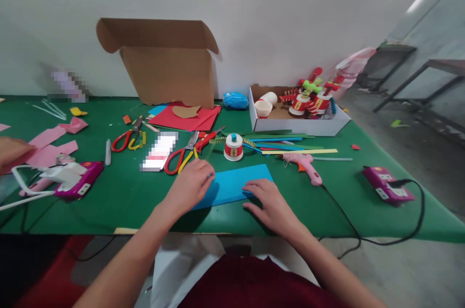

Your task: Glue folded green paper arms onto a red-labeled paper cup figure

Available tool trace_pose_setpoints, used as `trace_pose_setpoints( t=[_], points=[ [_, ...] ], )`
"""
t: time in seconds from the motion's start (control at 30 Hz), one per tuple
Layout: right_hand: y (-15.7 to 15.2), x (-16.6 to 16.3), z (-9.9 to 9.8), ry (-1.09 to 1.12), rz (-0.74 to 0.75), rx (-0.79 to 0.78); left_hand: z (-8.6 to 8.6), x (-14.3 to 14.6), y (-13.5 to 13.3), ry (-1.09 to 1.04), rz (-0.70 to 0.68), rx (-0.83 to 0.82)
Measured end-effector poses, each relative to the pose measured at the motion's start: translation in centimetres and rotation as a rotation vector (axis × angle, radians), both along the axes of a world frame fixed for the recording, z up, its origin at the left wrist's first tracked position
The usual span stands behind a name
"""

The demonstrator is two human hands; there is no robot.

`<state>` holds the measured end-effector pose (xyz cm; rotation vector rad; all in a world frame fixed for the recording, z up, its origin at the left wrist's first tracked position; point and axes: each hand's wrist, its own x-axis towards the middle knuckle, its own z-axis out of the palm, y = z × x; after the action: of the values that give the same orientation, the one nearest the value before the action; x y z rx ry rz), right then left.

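Observation:
A sheet of blue paper lies on the green table in front of me. My left hand is at its left end with fingers curled together; whatever they hold, if anything, is hidden. Over the right part of the sheet, my right hand has its fingers apart, fingertips at the paper. Just beyond the sheet stands an upside-down red and white paper cup with a small blue piece on top and folded yellowish strips out to both sides. Red-handled scissors and red-handled pliers lie just beyond my left hand.
A pink glue gun with a cord and a purple power strip lie to the right. Behind are colored paper strips, a white box of cup figures, red paper and an open cardboard box. Another person's hand is at left.

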<state>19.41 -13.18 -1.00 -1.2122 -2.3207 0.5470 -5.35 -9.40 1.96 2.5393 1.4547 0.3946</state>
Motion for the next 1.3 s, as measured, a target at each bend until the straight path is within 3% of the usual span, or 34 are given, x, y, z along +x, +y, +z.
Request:
trace_pose_setpoints(
  t=[0.1,0.2,0.47,0.6,0.9,1.3],
  points=[
    [0.3,-1.1,-0.5,-0.058,0.014,-0.024,-1.0,1.0,-2.2,-0.075,-0.045,-0.118],
    [0.5,-1.8,-0.6,-0.099,0.038,-0.027,-2.2,1.6,-3.7,-0.029,-0.017,-0.112],
    [-0.4,-1.0,-1.2,-0.132,0.154,0.090,-4.2,1.6,-6.4,0.116,-0.128,0.197],
    [-0.8,-0.7,-1.3,-0.143,0.176,0.136,-4.8,1.4,-7.1,0.054,-0.131,0.265],
    [0.9,-1.8,-0.1,-0.032,0.017,-0.162,-4.0,1.7,-5.4,-0.196,0.059,-0.106],
    [1.9,-2.8,1.6,-0.260,-0.043,-0.292,-3.2,2.4,-4.4,-0.055,0.136,-0.217]
  ],
)
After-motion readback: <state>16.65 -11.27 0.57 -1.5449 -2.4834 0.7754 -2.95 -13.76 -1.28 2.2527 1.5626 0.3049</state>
